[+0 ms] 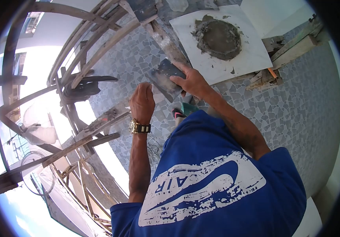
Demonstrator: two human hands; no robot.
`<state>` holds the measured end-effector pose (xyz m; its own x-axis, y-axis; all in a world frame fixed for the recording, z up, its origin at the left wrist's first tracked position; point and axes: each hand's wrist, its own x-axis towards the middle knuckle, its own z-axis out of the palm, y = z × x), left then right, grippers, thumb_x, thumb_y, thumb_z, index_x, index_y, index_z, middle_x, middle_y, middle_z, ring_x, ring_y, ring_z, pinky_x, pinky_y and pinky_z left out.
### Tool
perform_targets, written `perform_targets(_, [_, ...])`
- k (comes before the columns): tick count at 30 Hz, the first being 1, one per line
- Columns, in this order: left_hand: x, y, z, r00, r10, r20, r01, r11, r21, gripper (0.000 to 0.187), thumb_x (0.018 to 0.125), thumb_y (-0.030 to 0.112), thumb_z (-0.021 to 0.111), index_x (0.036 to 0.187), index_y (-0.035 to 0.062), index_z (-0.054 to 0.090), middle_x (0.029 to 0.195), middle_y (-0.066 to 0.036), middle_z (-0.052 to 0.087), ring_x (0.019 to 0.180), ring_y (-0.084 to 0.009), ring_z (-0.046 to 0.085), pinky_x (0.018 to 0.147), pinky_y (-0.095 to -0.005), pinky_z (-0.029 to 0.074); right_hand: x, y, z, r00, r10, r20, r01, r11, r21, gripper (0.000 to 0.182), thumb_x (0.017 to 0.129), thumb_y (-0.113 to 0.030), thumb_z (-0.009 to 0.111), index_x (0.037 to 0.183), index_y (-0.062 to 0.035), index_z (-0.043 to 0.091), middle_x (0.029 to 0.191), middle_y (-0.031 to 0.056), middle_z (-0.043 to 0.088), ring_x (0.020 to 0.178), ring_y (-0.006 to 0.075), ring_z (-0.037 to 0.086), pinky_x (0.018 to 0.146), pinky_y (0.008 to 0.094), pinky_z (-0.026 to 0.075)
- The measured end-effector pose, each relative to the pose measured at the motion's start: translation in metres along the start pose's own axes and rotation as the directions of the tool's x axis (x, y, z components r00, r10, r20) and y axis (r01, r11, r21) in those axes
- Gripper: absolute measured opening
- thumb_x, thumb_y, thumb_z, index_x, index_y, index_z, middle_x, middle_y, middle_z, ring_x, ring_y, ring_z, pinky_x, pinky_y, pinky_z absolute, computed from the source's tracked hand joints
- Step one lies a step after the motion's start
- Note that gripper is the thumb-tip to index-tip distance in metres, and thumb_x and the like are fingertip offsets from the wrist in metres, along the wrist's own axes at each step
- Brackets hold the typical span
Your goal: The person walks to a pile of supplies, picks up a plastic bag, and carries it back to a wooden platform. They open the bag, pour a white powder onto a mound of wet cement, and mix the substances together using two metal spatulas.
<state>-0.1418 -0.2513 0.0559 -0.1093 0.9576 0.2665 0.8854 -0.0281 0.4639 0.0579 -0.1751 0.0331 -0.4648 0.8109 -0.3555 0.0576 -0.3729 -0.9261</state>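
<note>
A dark, flat rectangular plate [167,81] with grey smears is in my right hand [193,83], the thumb on its upper face and the fingers around its right edge. Left of the plate, my left hand [142,102] is closed, fingers bent together; what it holds, if anything, is hidden. A gold and black watch [139,126] is on that wrist. Beyond my right hand, a round heap of wet grey mortar [220,38] lies on a white board [253,59], with small splashes around it.
Wooden beams [107,43] curve along the left, with dark cloth-like material [84,87] hanging there. A plank [166,43] runs beside the white board. Timber pieces [292,53] lie at the upper right. The floor [288,102] below has a grey stone pattern.
</note>
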Motion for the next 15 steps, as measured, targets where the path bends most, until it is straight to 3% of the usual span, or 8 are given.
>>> perform_targets(6, [0.001, -0.004, 0.001, 1.000, 0.010, -0.015, -0.010, 1.000, -0.012, 0.006, 0.094, 0.010, 0.060, 0.098, 0.0064, 0.061, 0.087, -0.015, 0.067, 0.076, -0.0363, 0.065, 0.065, -0.0440, 0.051, 0.005, 0.005, 0.001, 0.999, -0.030, -0.037, 0.028, 0.998, -0.055, 0.063, 0.092, -0.021, 0.068, 0.146, -0.0017, 0.042, 0.101, 0.0119, 0.068, 0.056, 0.0098, 0.061, 0.045, 0.0253, 0.052])
perform_targets(9, [0.003, -0.006, 0.000, 0.998, -0.054, 0.038, 0.056, 0.997, -0.049, 0.009, 0.092, 0.012, 0.064, 0.098, 0.0060, 0.062, 0.083, -0.015, 0.067, 0.073, -0.0351, 0.065, 0.063, -0.0430, 0.051, 0.006, 0.004, 0.000, 0.999, -0.017, -0.032, 0.015, 0.998, -0.056, 0.062, 0.092, -0.021, 0.067, 0.146, -0.0024, 0.043, 0.102, 0.0121, 0.068, 0.057, 0.0103, 0.061, 0.045, 0.0256, 0.052])
perform_targets(12, [0.012, 0.002, -0.008, 0.985, -0.141, 0.099, 0.137, 0.990, 0.044, 0.017, 0.090, 0.020, 0.069, 0.096, 0.0054, 0.067, 0.073, -0.013, 0.066, 0.062, -0.0264, 0.065, 0.061, -0.0387, 0.049, 0.008, 0.006, 0.001, 0.999, -0.018, -0.043, 0.015, 0.998, -0.064, 0.062, 0.091, -0.020, 0.068, 0.146, -0.0028, 0.043, 0.102, 0.0121, 0.068, 0.057, 0.0106, 0.061, 0.045, 0.0257, 0.052])
perform_targets(15, [0.017, 0.005, -0.010, 0.974, -0.181, 0.136, 0.172, 0.982, 0.075, 0.017, 0.087, 0.023, 0.071, 0.093, 0.0063, 0.070, 0.075, -0.014, 0.067, 0.062, -0.0281, 0.063, 0.061, -0.0389, 0.048, 0.009, 0.008, -0.001, 0.997, -0.013, -0.070, 0.009, 0.999, -0.054, 0.062, 0.091, -0.020, 0.068, 0.145, -0.0028, 0.043, 0.101, 0.0118, 0.068, 0.057, 0.0107, 0.061, 0.046, 0.0256, 0.052])
